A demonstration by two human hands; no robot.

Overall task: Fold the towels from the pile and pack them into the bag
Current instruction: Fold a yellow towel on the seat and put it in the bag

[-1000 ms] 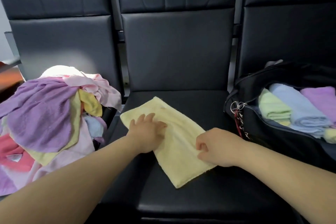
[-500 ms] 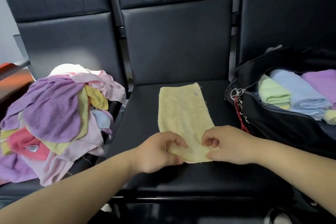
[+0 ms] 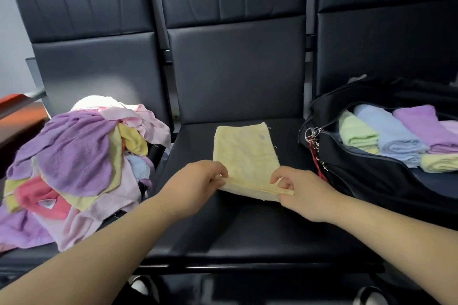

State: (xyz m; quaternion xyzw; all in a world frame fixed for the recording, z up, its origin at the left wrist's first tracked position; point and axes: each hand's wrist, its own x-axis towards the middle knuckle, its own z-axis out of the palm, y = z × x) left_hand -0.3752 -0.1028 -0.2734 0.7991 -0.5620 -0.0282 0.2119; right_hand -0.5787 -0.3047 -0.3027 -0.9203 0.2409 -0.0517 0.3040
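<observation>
A pale yellow towel (image 3: 244,151) lies folded lengthwise on the middle black seat (image 3: 247,230). My left hand (image 3: 198,183) pinches its near left corner and my right hand (image 3: 301,192) pinches its near right corner; the near edge is lifted slightly off the seat. A pile of unfolded towels (image 3: 74,161) in purple, pink, yellow and red covers the left seat. The open black bag (image 3: 359,173) stands on the right seat, holding folded green, blue, purple and yellow towels.
Black padded seat backs (image 3: 235,69) rise behind all three seats. A keyring with a red strap (image 3: 313,141) hangs at the bag's left end. An orange-brown surface (image 3: 14,111) shows at far left. Shoes are visible on the floor below the seat's front edge.
The towel was turned from diagonal to lengthwise on the seat. Both hands moved to its near end, took the corners and lifted that edge.
</observation>
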